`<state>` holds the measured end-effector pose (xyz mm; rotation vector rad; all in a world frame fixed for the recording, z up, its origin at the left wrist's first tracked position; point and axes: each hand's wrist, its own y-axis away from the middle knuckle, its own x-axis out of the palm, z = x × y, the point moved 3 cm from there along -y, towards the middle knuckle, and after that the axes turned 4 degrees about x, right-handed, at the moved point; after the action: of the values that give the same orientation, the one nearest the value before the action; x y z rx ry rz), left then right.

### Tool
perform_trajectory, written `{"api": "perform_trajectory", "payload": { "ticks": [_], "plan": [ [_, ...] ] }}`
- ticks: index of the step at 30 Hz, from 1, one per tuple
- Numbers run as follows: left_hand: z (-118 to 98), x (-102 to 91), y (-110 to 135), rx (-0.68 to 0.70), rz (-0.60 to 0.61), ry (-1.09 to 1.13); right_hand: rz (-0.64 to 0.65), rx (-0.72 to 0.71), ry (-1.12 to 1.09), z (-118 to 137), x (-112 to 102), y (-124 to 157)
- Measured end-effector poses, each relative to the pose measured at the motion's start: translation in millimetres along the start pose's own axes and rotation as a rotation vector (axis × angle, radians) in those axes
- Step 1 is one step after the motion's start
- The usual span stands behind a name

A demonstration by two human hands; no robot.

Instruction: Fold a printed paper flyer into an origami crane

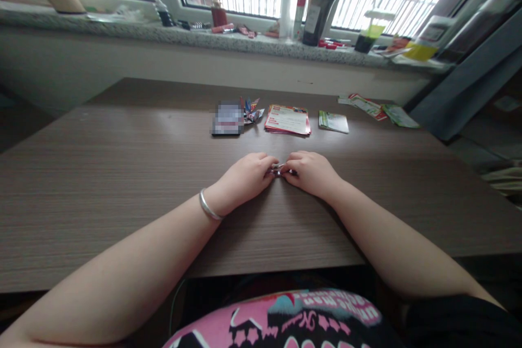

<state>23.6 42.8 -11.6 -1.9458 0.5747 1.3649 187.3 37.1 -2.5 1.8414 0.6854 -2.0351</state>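
Note:
My left hand (253, 173), with a silver bangle (207, 206) on its wrist, rests low over the table with its fingers curled. Facing it is my right hand (310, 173), fingers bent in the same way. Both pinch a small shiny object (279, 173) between them; it looks like crumpled foil or wrapper, and its kind cannot be made out. Most of it is hidden by the fingers. Beyond the hands lie a stack of red and white printed cards (287, 119) and a smaller stack of greenish cards (333, 122).
On the brown table (122, 174), a dark-edged flat item (227, 119), blurred out, lies beside crumpled wrappers (253, 113). Green and red packets (369, 106) are at the far right. Bottles and a dark cup (320, 13) crowd the stone windowsill (179, 35).

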Motion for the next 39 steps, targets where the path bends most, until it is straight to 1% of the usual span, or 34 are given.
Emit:
{"api": "perform_trajectory", "payload": {
  "ticks": [4, 8, 12, 15, 18, 26, 35, 39],
  "plan": [
    [-0.2, 3.8, -1.6, 0.022, 0.031, -0.022, -0.034, 0.014, 0.024, 0.3, 1.7, -0.2],
    [1.3, 4.4, -1.7, 0.026, 0.026, -0.040, -0.062, 0.017, 0.024, 1.9, 4.6, -1.6],
    [2.1, 4.5, -1.7, 0.020, 0.010, -0.032, -0.071, 0.034, -0.021, 2.5, 6.8, -2.7],
    [2.6, 4.7, -2.7, 0.012, 0.023, -0.035, -0.074, 0.056, -0.053, 2.6, 7.8, -3.1],
    [5.1, 4.9, -3.0, -0.024, 0.037, -0.034, -0.070, 0.069, -0.073, 2.9, 9.5, -4.4],
    [7.7, 2.1, -4.1, -0.122, 0.045, -0.038, -0.044, 0.123, -0.216, -1.8, 18.7, -12.8],
    [7.8, 3.4, -4.3, -0.161, 0.044, -0.053, -0.037, 0.169, -0.243, -3.3, 22.1, -15.9],
    [8.5, 4.6, -4.6, -0.161, 0.047, -0.053, -0.064, 0.164, -0.250, -5.4, 22.5, -15.9]
  ]
}}
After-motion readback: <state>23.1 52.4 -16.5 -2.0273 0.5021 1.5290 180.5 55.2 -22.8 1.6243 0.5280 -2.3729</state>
